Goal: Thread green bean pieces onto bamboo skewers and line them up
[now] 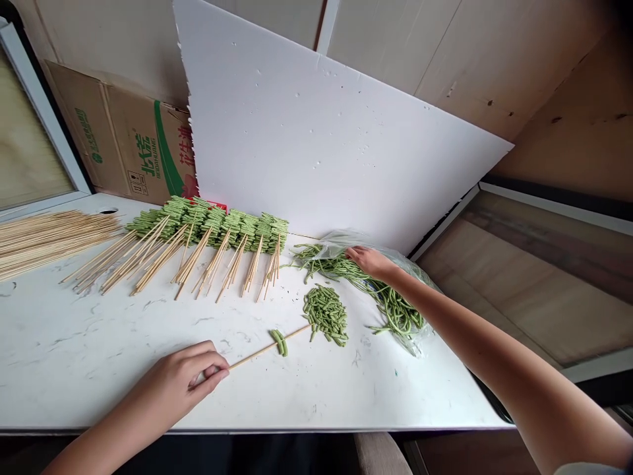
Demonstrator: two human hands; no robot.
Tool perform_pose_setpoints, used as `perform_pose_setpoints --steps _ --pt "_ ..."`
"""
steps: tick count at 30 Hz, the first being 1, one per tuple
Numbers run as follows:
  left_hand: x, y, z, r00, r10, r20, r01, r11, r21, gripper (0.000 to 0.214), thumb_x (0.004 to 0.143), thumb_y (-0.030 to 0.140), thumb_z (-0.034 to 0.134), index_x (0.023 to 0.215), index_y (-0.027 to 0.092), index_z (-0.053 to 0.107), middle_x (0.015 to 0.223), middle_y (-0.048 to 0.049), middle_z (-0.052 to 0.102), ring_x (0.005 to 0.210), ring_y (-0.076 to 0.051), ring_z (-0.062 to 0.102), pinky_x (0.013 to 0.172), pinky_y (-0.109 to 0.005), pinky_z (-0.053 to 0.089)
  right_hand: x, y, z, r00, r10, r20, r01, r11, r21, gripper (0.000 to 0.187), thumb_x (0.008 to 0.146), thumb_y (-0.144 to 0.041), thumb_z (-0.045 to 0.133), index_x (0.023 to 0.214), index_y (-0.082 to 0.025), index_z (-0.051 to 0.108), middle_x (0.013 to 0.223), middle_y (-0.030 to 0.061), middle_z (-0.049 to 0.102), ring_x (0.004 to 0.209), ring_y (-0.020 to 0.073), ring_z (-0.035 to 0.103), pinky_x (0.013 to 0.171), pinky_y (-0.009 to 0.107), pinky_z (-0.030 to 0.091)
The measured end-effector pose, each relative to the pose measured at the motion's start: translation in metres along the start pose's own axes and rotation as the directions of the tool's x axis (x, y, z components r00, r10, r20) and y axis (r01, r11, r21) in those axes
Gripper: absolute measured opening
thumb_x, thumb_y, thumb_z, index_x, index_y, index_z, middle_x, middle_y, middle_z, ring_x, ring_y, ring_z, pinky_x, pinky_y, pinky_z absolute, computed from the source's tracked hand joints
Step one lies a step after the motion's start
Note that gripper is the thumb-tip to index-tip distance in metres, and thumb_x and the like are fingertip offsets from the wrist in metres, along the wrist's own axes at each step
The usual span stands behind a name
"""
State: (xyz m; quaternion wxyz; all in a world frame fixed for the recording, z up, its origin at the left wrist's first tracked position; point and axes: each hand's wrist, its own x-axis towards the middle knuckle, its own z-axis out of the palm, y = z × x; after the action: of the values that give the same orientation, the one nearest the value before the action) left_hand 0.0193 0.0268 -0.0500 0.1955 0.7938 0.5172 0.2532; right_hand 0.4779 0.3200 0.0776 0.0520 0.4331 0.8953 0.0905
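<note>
At the near left of the counter [405, 389], a thin wooden skewer [252, 356] is pinched by its near end between the fingers of the left hand [190, 376]. It is pointed to the right and away, and short bean pieces [279, 342] are carried crosswise on it, past its middle. Its far end is brought to the left edge of a pile of cut beans [325, 315]; whether the two are touching cannot be told. Farther right, the right hand [368, 260] is held at the long green beans [400, 313], which are partly covered by a clear plastic bag [346, 239]. Its fingers are bent downward, but whether anything is gripped by them cannot be told. At the far left, threaded bean skewers [237, 227] are stacked in a row, their bare sticks turned toward the near side. Beyond them, a cardboard box [138, 145] and a white board [306, 119] are stood upright. Bare skewers [54, 237] are heaped at the left edge.
</note>
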Motion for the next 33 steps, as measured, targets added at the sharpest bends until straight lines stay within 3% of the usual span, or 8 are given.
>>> perform_pose_setpoints --steps 6,10,13,16,21,27,33 --pt "0.001 0.004 -0.004 0.999 0.031 -0.016 -0.031 1.000 0.001 0.030 0.104 0.039 0.055 0.089 0.024 0.075 0.081 0.0000 0.066 0.061 -0.011 0.055 0.061 -0.018 0.046 -0.020 0.014 -0.003 0.993 -0.073 -0.090 0.067 0.995 -0.073 0.038 0.110 -0.031 0.034 0.127 -0.012 0.062 0.118 0.0195 0.072 0.115 0.0315 0.065 0.099 0.044 0.054" --pt "0.002 0.009 -0.007 1.000 0.003 0.003 -0.003 1.000 -0.021 0.033 0.105 0.041 0.053 0.089 0.024 0.076 0.083 -0.0007 0.067 0.063 -0.011 0.057 0.062 -0.019 0.045 -0.025 0.018 -0.011 0.987 -0.023 -0.159 0.018 0.999 -0.032 0.028 0.102 -0.025 0.048 0.124 -0.013 0.060 0.103 0.0176 0.075 0.103 0.0311 0.070 0.088 0.041 0.057" --pt "0.001 0.011 -0.008 0.999 -0.034 0.025 0.035 0.999 -0.027 0.033 0.105 0.043 0.052 0.090 0.025 0.076 0.085 -0.0005 0.068 0.062 -0.011 0.056 0.062 -0.019 0.046 -0.023 0.015 -0.018 0.959 0.083 -0.269 -0.046 0.989 0.139 0.022 0.100 -0.024 0.053 0.120 -0.017 0.060 0.104 0.0150 0.077 0.094 0.0263 0.075 0.084 0.036 0.059" --pt "0.001 0.010 -0.007 0.998 -0.047 0.038 0.049 0.998 -0.035 0.034 0.104 0.045 0.051 0.091 0.025 0.076 0.086 -0.0005 0.068 0.063 -0.011 0.057 0.064 -0.019 0.046 -0.016 0.015 -0.023 0.897 0.254 -0.362 -0.094 0.910 0.404 0.016 0.100 -0.028 0.057 0.114 -0.020 0.062 0.105 0.0117 0.079 0.090 0.0227 0.078 0.081 0.034 0.062" --pt "0.001 0.005 -0.005 0.998 -0.045 0.038 0.047 0.998 -0.038 0.035 0.105 0.045 0.052 0.090 0.025 0.076 0.086 -0.0007 0.068 0.062 -0.011 0.055 0.064 -0.020 0.046 -0.003 0.026 -0.029 0.795 0.443 -0.414 -0.090 0.761 0.642 0.024 0.096 -0.044 0.068 0.100 -0.020 0.064 0.099 0.0122 0.081 0.096 0.0259 0.079 0.084 0.042 0.066" --pt "0.001 0.002 -0.003 1.000 -0.028 0.011 0.029 0.999 -0.025 0.033 0.104 0.041 0.053 0.089 0.023 0.077 0.083 -0.0004 0.067 0.059 -0.010 0.053 0.063 -0.020 0.045 0.001 0.037 -0.031 0.772 0.549 -0.321 -0.025 0.531 0.847 0.040 0.088 -0.056 0.078 0.102 -0.020 0.066 0.105 0.0142 0.082 0.106 0.0267 0.078 0.084 0.042 0.069" --pt "-0.002 -0.007 0.005 1.000 0.002 -0.008 -0.002 1.000 -0.008 0.031 0.103 0.044 0.056 0.092 0.024 0.077 0.083 0.0002 0.068 0.057 -0.010 0.052 0.062 -0.018 0.047 0.008 0.037 -0.031 0.772 0.555 -0.310 -0.041 0.529 0.848 0.037 0.091 -0.054 0.074 0.104 -0.020 0.065 0.106 0.0142 0.082 0.093 0.0233 0.078 0.084 0.043 0.066"
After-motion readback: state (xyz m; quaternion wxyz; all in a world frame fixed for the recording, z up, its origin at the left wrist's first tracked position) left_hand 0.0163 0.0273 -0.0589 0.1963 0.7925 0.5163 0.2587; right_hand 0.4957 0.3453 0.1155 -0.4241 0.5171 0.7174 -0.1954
